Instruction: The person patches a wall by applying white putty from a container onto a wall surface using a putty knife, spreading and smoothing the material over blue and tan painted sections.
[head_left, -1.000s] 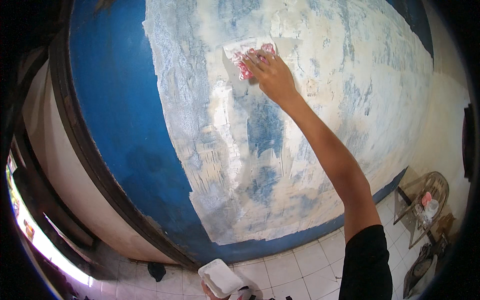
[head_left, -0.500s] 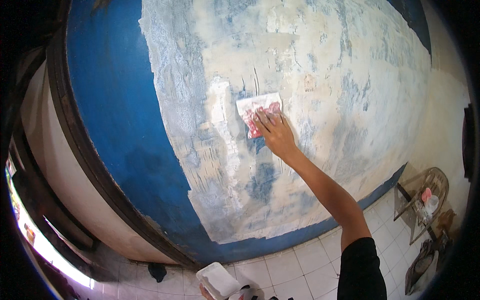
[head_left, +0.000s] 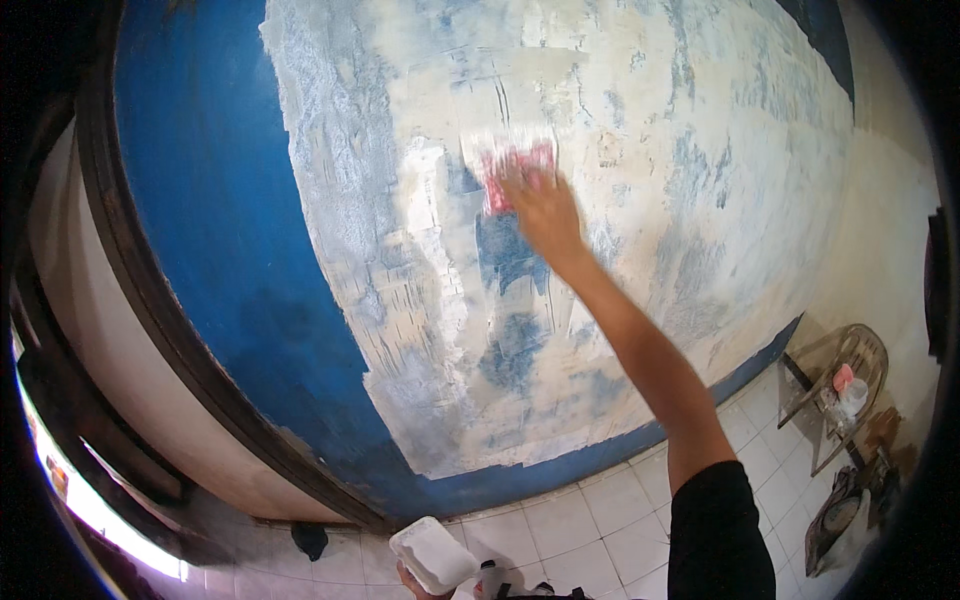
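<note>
Half a second earlier the right hand (head_left: 540, 205) had pressed its pad lower on the wall; it had since slid up toward 12 o'clock, and motion blurred both hand and pad. That hand lay flat with fingers spread, palm pushing a small reddish-pink sanding pad (head_left: 512, 165) against the plastered wall (head_left: 640, 130), the pad showing just past the fingertips at 11 o'clock of the hand. The bare forearm ran down to 5 o'clock into a black sleeve (head_left: 715, 530). Patchy off-white filler covered the wall, rough and streaked, with blue paint showing through in blotches below the hand at 6 o'clock. Smooth, deep blue paint (head_left: 200, 200) remained at 9 o'clock, bounded by a dark curved frame (head_left: 150, 300). At 6 o'clock, near the lower edge, the left hand (head_left: 425, 582) grasped a white rectangular tub (head_left: 432, 553) from beneath, above glossy white floor tiles (head_left: 590, 520). At 4 o'clock a clear plastic chair (head_left: 835, 385) stood on the tiles, well apart from both hands.
</note>
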